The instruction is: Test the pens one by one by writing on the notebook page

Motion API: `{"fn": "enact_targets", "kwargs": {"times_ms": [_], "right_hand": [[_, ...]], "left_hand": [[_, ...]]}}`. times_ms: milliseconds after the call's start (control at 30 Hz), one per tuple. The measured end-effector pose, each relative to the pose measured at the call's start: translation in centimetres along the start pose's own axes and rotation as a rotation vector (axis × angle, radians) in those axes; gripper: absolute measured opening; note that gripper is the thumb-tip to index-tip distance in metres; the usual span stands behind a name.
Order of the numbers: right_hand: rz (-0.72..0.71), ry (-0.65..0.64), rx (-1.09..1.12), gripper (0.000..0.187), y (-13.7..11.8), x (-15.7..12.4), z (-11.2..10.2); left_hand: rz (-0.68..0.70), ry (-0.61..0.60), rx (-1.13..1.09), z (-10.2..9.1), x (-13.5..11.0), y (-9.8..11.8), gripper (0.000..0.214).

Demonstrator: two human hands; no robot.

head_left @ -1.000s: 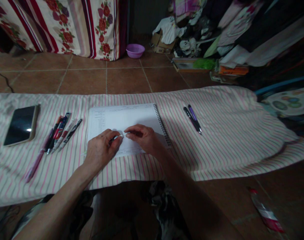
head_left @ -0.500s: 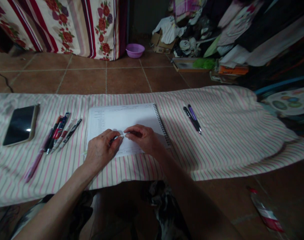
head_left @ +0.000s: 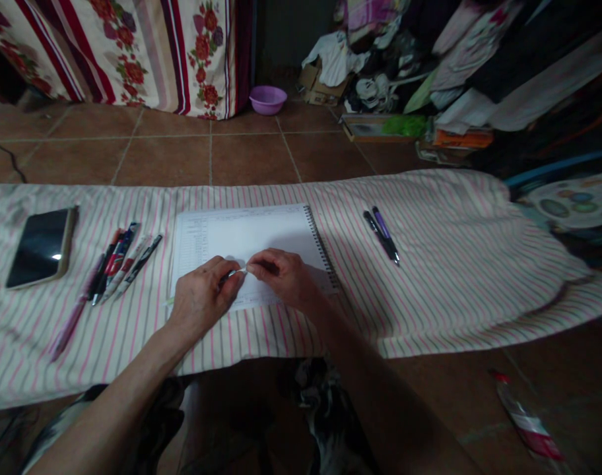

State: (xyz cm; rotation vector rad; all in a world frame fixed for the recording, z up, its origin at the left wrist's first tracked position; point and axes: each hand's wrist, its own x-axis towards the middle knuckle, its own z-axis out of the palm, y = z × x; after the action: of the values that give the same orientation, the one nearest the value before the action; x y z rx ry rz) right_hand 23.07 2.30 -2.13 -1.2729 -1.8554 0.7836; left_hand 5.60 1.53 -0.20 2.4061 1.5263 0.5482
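Observation:
Over the lower half of a spiral notebook (head_left: 261, 227), my two hands meet at a slim pen (head_left: 239, 270). My left hand (head_left: 199, 290) is closed round its dark barrel, most of which the fingers hide. At the pen's pale end, my right hand (head_left: 284, 274) pinches with thumb and forefinger. Whether that end is a separate piece, I cannot tell. Left of the notebook lies a loose group of several pens (head_left: 125, 260), with a pinkish pen (head_left: 68, 323) nearest me. Two more pens, one black (head_left: 379, 234) and one purple (head_left: 381, 223), lie side by side to the right.
A phone (head_left: 39, 247) rests at the left on the striped cloth (head_left: 454, 264). On the tiled floor beyond are a purple basin (head_left: 268, 100) and a cardboard box (head_left: 321, 89) among piled clothes. A bottle with a red cap (head_left: 526, 419) lies on the floor at lower right.
Both hands have shifted very slightly, and the fingertips are a little closer together, so less of the pen's pale end shows. Everything else stays in place.

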Motion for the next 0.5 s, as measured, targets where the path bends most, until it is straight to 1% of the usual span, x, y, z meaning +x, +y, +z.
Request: {"fn": "enact_targets", "kwargs": {"times_ms": [300, 500], "right_hand": [[-0.038, -0.021, -0.127, 0.021, -0.10, -0.04, -0.02], [-0.082, -0.039, -0.169, 0.024, 0.06, -0.24, 0.06]], "left_hand": [[0.030, 0.010, -0.036, 0.21, -0.05, -0.14, 0.026], [0.096, 0.023, -0.180, 0.56, 0.05, -0.47, 0.023]]}}
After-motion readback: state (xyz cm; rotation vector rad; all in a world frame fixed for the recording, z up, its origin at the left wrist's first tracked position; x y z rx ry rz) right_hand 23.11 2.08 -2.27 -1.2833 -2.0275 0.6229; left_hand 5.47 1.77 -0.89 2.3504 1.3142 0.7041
